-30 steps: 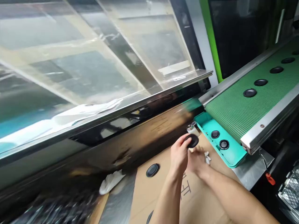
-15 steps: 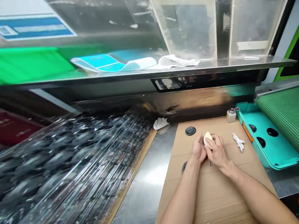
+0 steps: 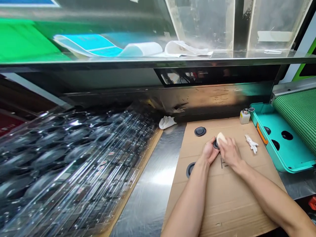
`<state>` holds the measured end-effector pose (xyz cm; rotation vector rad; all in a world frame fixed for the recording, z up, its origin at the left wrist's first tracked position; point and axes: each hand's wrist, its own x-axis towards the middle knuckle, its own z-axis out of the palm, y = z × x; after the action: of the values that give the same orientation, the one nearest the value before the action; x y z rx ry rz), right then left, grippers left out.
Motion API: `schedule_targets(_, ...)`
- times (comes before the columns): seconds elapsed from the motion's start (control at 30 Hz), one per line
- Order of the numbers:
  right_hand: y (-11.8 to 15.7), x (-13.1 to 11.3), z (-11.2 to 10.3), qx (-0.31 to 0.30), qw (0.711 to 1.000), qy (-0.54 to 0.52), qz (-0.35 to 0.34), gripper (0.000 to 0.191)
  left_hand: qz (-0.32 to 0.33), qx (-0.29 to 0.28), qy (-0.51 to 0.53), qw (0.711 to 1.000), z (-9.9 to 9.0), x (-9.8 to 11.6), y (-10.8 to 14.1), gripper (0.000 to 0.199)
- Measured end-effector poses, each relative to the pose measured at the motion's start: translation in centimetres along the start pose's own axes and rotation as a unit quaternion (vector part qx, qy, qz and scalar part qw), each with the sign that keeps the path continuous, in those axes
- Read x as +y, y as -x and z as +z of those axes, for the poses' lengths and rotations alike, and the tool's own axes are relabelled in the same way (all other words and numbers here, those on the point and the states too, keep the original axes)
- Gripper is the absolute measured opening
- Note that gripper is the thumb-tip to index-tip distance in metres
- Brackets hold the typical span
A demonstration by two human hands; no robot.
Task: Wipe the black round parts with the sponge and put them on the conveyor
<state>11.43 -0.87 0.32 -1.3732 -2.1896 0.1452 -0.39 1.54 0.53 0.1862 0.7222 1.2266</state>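
Over the cardboard sheet, my left hand is closed on a small black round part. My right hand grips a cream-coloured pad, like a sponge or folded cloth, and presses it against that part. Much of the part is hidden behind the pad and fingers. A black disc lies flat on the cardboard beyond my left hand. Another black ring-shaped part lies beside my left forearm, which partly covers it.
A teal tray with several black round parts stands right, by a green conveyor belt. A small white bottle and crumpled white cloth are near it. Clear plastic trays fill the left, under a metal shelf.
The view has tilted down slightly. My right hand has shifted over the black part with the cream pad, and more of the part in my left hand shows.
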Motion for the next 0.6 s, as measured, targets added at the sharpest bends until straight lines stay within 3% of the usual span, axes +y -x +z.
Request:
schedule_targets(0.07,0.2,-0.2,-0.1,-0.005,0.999,0.03,0.023,0.04,0.005,0.015,0.0,1.0,0.0,-0.2,-0.1,0.037)
schedule_targets(0.37,0.7,-1.9,-1.3,-0.061,0.992,0.108,-0.005,0.048,0.048,0.003,-0.018,0.999,-0.2,-0.4,-0.4,0.034)
schedule_targets(0.5,0.3,-1.8,-1.9,-0.072,0.989,0.128,0.01,0.05,0.112,0.013,-0.054,0.992,-0.5,-0.8,-0.6,0.026)
schedule_targets(0.6,0.0,-1.3,-2.1,-0.081,0.989,0.124,0.013,0.052,0.109,0.011,-0.058,0.992,-0.7,-0.8,-0.7,0.023)
